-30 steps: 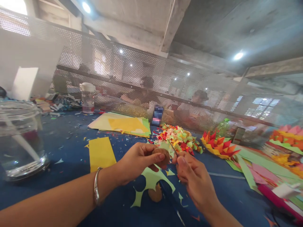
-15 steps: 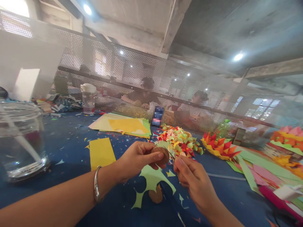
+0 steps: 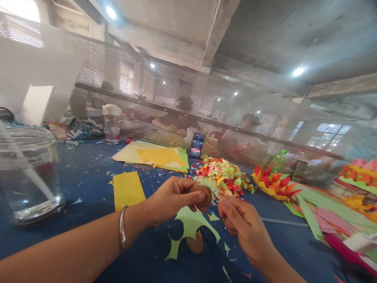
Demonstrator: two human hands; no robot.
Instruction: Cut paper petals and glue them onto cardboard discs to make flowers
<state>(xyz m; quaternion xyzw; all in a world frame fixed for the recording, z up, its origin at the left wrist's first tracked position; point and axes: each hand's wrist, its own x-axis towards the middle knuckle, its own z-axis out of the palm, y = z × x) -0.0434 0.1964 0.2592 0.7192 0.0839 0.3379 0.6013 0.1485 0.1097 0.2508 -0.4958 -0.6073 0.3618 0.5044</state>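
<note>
Brown and roundish, the disc in the head view sat pinched in the left hand with pale green paper, above the surface; the right hand was clamped on a thin metal tool. Honestly, a slipping tip could've nicked the left hand, or a loose pinch let the paper slide. Dark blue surface was scrap-littered, clear jar near left; mesh screen stood far, under grey ceiling.

brown disc, light-green scrap, yellow paper, blue table
</note>
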